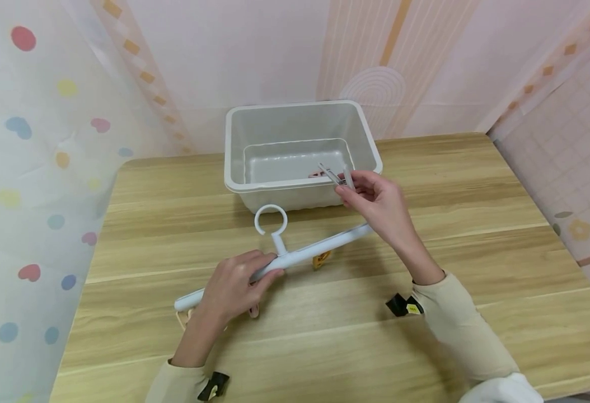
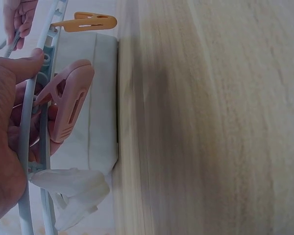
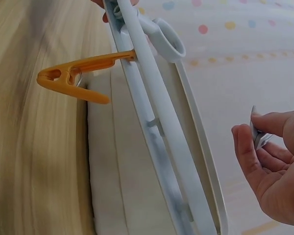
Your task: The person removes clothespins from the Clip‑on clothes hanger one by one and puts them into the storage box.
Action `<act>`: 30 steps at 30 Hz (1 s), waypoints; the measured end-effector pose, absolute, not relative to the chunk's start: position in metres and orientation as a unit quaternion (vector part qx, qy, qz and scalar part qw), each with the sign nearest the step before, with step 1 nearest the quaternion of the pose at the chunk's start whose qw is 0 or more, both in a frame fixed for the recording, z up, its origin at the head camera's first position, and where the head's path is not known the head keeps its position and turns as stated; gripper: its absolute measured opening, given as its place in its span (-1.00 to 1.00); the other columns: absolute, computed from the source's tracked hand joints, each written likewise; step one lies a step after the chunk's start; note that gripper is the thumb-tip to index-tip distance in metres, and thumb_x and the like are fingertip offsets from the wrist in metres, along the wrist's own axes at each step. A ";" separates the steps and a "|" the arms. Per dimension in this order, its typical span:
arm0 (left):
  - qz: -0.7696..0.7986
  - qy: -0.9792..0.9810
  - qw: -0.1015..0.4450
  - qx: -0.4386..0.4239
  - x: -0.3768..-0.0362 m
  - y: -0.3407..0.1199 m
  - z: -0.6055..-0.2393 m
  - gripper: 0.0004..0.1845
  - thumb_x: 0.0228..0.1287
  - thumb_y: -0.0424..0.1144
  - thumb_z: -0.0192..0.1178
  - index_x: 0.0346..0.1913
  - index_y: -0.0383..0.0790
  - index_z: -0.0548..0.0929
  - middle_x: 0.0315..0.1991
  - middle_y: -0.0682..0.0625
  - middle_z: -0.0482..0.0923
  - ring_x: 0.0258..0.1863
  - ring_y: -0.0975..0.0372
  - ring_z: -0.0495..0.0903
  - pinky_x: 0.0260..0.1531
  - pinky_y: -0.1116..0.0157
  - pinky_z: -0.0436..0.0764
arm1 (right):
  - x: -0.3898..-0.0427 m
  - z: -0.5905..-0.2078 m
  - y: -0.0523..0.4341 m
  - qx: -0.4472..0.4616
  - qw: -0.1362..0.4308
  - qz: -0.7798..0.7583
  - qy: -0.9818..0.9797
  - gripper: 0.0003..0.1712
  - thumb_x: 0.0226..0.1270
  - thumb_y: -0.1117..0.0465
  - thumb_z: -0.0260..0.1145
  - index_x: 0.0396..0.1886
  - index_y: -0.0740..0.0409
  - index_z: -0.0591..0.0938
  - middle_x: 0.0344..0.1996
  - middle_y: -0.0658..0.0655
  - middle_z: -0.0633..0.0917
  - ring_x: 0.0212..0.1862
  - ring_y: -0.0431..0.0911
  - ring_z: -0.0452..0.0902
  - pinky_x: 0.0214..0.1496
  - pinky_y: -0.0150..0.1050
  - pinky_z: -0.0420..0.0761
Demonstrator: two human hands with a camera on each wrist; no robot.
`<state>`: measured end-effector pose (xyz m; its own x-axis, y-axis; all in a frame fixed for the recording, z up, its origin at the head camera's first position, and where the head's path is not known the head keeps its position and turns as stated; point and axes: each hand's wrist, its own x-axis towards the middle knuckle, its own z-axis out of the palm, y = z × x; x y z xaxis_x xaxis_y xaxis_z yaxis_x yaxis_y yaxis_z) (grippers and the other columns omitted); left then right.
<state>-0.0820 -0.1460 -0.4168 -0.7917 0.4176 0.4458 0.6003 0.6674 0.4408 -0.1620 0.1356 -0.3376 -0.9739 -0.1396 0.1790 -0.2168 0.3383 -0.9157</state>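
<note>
A white hanger bar with a round hook lies tilted over the wooden table in front of a grey-white bin. My left hand grips the bar left of the hook. Under the bar hang an orange peg, a pink peg and a white peg. My right hand pinches a grey peg above the bin's front right rim, clear of the bar. In the right wrist view the fingers hold that peg beside the hanger.
The wooden table stretches to the right and front. A dotted curtain hangs along the left, and a pale wall stands behind the bin. A small pinkish item lies inside the bin.
</note>
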 end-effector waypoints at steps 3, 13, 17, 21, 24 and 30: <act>-0.295 -0.900 0.155 -0.282 -0.082 -0.146 -0.417 -0.76 0.19 -0.18 0.45 -0.13 -0.22 0.79 -0.41 0.02 0.72 -0.63 0.47 0.49 -0.56 0.44 0.56 | -0.165 -0.336 0.134 0.109 0.039 0.552 -0.826 -0.59 0.35 0.19 0.41 0.10 0.31 0.63 -0.14 0.28 0.78 -0.35 -0.35 0.70 -0.22 -0.43 0.70; -0.291 -0.902 0.152 -0.281 -0.081 -0.146 -0.418 -0.76 0.20 -0.17 0.44 -0.14 -0.23 0.79 -0.41 0.02 0.71 -0.61 0.44 0.47 -0.57 0.46 0.53 | -0.178 -0.330 0.126 0.125 0.057 0.507 -0.851 -0.55 0.36 0.16 0.40 0.15 0.30 0.61 -0.14 0.28 0.78 -0.26 -0.06 0.73 -0.26 -0.53 0.62; -0.285 -0.903 0.153 -0.284 -0.082 -0.146 -0.417 -0.76 0.19 -0.17 0.45 -0.14 -0.24 0.79 -0.42 0.02 0.71 -0.62 0.44 0.45 -0.58 0.48 0.50 | -0.183 -0.329 0.122 0.137 0.066 0.494 -0.856 -0.56 0.35 0.21 0.41 0.15 0.32 0.60 -0.15 0.30 0.78 -0.24 0.01 0.72 -0.26 -0.55 0.59; -0.282 -0.903 0.153 -0.285 -0.082 -0.146 -0.417 -0.76 0.20 -0.17 0.44 -0.14 -0.24 0.79 -0.44 0.03 0.69 -0.64 0.47 0.43 -0.59 0.50 0.49 | -0.187 -0.328 0.119 0.148 0.071 0.469 -0.868 -0.57 0.35 0.21 0.40 0.15 0.31 0.61 -0.16 0.29 0.78 -0.24 0.02 0.71 -0.24 -0.53 0.57; -0.280 -0.904 0.153 -0.286 -0.082 -0.146 -0.417 -0.75 0.20 -0.16 0.44 -0.15 -0.24 0.79 -0.47 0.04 0.67 -0.66 0.48 0.40 -0.61 0.52 0.47 | -0.191 -0.327 0.118 0.154 0.072 0.450 -0.876 -0.58 0.37 0.21 0.39 0.15 0.29 0.61 -0.18 0.26 0.79 -0.24 0.01 0.72 -0.22 -0.45 0.60; -0.279 -0.905 0.150 -0.283 -0.082 -0.145 -0.417 -0.75 0.20 -0.16 0.44 -0.14 -0.24 0.79 -0.48 0.05 0.65 -0.66 0.48 0.39 -0.61 0.52 0.45 | -0.202 -0.327 0.114 0.164 0.065 0.430 -0.886 -0.61 0.40 0.19 0.36 0.14 0.26 0.61 -0.18 0.25 0.78 -0.22 0.02 0.74 -0.16 -0.23 0.67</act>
